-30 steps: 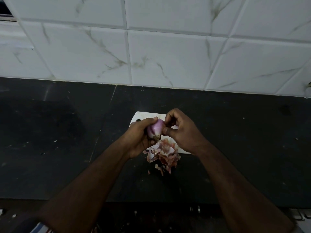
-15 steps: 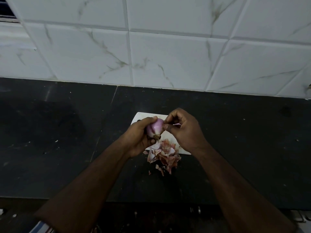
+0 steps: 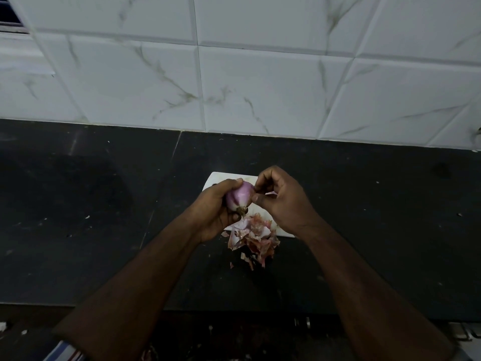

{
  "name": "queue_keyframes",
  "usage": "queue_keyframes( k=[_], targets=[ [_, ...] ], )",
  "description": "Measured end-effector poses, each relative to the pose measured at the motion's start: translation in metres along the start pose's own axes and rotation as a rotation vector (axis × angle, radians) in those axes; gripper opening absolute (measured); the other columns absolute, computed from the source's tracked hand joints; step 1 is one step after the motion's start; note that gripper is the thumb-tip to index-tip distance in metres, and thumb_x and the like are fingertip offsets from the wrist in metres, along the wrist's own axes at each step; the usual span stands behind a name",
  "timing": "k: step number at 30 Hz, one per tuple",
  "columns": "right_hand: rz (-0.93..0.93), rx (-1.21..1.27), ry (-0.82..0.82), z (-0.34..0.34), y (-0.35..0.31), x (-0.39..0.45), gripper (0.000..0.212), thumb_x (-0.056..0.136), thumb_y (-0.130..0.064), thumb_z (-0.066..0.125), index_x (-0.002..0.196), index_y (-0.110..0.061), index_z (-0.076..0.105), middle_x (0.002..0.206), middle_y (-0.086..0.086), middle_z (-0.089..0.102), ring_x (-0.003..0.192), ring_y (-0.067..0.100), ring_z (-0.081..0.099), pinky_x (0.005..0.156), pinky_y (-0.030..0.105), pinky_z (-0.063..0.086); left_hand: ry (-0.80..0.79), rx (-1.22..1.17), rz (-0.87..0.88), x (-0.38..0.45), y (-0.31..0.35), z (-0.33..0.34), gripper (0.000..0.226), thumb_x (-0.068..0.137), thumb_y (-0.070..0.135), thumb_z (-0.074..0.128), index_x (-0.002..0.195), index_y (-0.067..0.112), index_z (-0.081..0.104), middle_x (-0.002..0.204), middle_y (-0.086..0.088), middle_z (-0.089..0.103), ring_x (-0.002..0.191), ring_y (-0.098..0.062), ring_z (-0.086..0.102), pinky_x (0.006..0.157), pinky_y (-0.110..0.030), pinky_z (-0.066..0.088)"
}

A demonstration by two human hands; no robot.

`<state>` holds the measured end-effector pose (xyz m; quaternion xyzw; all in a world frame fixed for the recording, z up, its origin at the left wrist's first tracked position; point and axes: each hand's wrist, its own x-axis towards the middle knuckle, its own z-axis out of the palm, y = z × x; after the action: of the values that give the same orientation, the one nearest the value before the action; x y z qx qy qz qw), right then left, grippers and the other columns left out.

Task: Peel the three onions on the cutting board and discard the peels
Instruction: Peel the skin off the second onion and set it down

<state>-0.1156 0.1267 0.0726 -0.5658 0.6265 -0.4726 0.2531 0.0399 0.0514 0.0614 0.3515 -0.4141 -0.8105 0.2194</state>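
A dark worktop (image 3: 78, 204) runs across the view, backed by a wall of white marbled tiles (image 3: 260, 82). Left of centre, the left hand (image 3: 213, 207) grips an onion (image 3: 239, 198), thumb over its top and fingers curled beneath, holding it in the air above the near left part of a white board (image 3: 221, 177). The onion is mostly peeled: its surface is smooth and pale purple, whiter toward the root end, which points down and toward the camera with a dark tuft. Just to the right, the right hand (image 3: 281, 201) meets the onion's upper right side, with the thumb and forefinger closed in a pinch at the skin there; whether a strip of peel sits between them cannot be told. The other fingers are curled in. Below the two hands a heap of pinkish peels (image 3: 253, 237) lies across the board's near edge and spills onto the worktop, with a few small scraps just in front of it. Most of the board is hidden behind the hands.
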Motion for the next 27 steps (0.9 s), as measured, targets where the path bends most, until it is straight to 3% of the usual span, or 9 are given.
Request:
queue_keyframes(
  k=[5,12,22,27],
  targets=[
    [-0.005,-0.015,-0.004,0.0012,0.0006,-0.0013,0.03,0.083,-0.001,0.074,0.08,-0.024,0.055,0.077,-0.012,0.059,0.073,0.003,0.058,0.072,0.02,0.049,0.018,0.02,0.01,0.0006,0.0011,0.0014,0.034,0.101,0.029,0.052,0.12,0.003,0.061,0.082,-0.009,0.063,0.063,-0.014,0.056,0.05,-0.022,0.044],
    [-0.01,0.073,0.01,-0.0023,-0.0017,-0.0031,0.025,0.077,0.004,0.077,0.091,-0.006,0.058,0.087,-0.001,0.061,0.081,0.013,0.062,0.075,0.021,0.051,0.014,0.039,0.021,0.0015,0.0018,0.0033,0.032,0.101,0.028,0.051,0.118,0.003,0.062,0.082,-0.009,0.064,0.062,-0.014,0.056,0.053,-0.024,0.043],
    [-0.03,-0.04,-0.024,-0.0023,-0.0002,-0.0016,0.022,0.079,0.001,0.076,0.084,-0.009,0.057,0.077,-0.008,0.057,0.072,-0.002,0.055,0.069,0.012,0.045,0.022,0.057,0.034,0.0016,-0.0008,0.0047,0.038,0.1,0.028,0.053,0.123,-0.001,0.061,0.082,-0.009,0.062,0.061,-0.013,0.056,0.055,-0.025,0.042],
    [-0.022,-0.004,-0.02,-0.0007,-0.0002,-0.0023,0.028,0.08,0.003,0.075,0.083,-0.015,0.054,0.077,-0.01,0.057,0.072,-0.001,0.055,0.071,0.013,0.046,0.029,0.039,0.028,0.0014,-0.0004,0.0059,0.028,0.101,0.026,0.052,0.112,0.004,0.063,0.08,-0.009,0.062,0.06,-0.014,0.055,0.053,-0.024,0.042]
  ],
)
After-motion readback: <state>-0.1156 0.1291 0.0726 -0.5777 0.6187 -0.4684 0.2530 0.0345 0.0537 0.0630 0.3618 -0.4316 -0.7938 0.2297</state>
